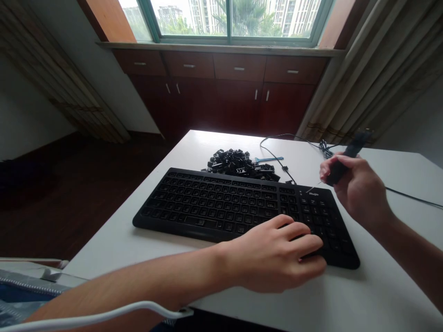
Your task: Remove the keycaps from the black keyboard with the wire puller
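Note:
A black computer keyboard (207, 203) lies across the table. Most of its left and middle sockets are bare of keycaps, while caps still sit on the number pad at the right. My left hand (277, 253) presses on the keyboard's front right part with bent fingers; its fingertips are partly hidden. Raised over the keyboard's back right corner, my right hand (356, 193) grips a black-handled tool (351, 154) with a thin metal shaft pointing down and left. Behind the keyboard is a heap of loose black keycaps (233, 161).
A blue plastic tool (269, 159) lies beside the heap. The keyboard cable (270, 150) curves over the white table (391, 166) to a tied bundle (325, 148). A white cord (104, 315) crosses near my left forearm. Dark red cabinets (235, 101) stand beyond the table under a window.

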Tool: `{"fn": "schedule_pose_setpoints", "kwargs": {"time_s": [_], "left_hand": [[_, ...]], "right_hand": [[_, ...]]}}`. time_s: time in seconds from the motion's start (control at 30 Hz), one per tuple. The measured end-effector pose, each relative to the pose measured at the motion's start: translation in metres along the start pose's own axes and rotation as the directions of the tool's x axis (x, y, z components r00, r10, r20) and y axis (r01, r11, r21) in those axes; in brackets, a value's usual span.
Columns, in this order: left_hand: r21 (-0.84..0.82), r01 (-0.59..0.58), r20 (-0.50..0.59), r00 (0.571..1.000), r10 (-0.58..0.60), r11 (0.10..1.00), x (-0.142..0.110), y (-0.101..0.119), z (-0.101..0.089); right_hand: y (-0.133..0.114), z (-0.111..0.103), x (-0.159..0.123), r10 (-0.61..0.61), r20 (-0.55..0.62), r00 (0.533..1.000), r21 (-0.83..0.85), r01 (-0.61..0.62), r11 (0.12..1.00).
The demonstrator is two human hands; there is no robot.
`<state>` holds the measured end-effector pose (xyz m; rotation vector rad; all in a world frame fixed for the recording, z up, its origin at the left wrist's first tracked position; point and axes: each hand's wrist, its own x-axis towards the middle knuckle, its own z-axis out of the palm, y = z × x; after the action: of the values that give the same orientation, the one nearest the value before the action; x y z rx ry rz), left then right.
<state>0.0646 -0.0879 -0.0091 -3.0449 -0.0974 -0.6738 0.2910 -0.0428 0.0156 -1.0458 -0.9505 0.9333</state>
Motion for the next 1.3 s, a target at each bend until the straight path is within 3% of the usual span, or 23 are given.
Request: {"fn": "schedule_pose_setpoints", "kwargs": {"time_s": [0.17,0.3,0.5,0.67,0.9,1.1,1.17,1.3], "left_hand": [[-0.064,-0.144,-0.073,0.988,0.139,0.988,-0.001,-0.004,0.004],[-0.113,-0.265,-0.174,0.954,0.244,0.958,0.000,0.000,0.007],[-0.144,-0.251,-0.200,0.955,0.220,0.957,0.000,-0.002,0.006],[-0.166,-0.239,-0.183,0.961,0.208,0.957,-0.001,-0.003,0.005],[-0.172,-0.237,-0.172,0.963,0.207,0.956,0.000,-0.003,0.004],[-0.175,-0.232,-0.174,0.964,0.201,0.957,0.000,-0.003,0.004],[-0.169,-0.234,-0.175,0.963,0.205,0.957,0.000,-0.003,0.004],[-0.151,-0.234,-0.176,0.962,0.207,0.960,-0.001,-0.003,0.005]], "right_hand": [[0.001,-0.005,-0.011,-0.144,0.033,0.989,-0.319,0.147,0.936],[0.002,-0.014,-0.022,-0.170,0.049,0.984,-0.419,0.175,0.891],[0.004,-0.016,-0.032,-0.217,0.076,0.973,-0.582,0.220,0.783],[0.008,-0.017,-0.036,-0.249,0.127,0.960,-0.583,0.275,0.764],[0.009,-0.021,-0.040,-0.258,0.183,0.949,-0.688,0.311,0.655],[0.004,-0.009,-0.041,-0.358,0.170,0.918,-0.513,0.393,0.763],[0.002,-0.006,-0.040,-0.333,0.108,0.937,-0.464,0.344,0.816],[0.000,-0.006,-0.036,-0.156,-0.020,0.988,-0.304,0.142,0.942]]}}
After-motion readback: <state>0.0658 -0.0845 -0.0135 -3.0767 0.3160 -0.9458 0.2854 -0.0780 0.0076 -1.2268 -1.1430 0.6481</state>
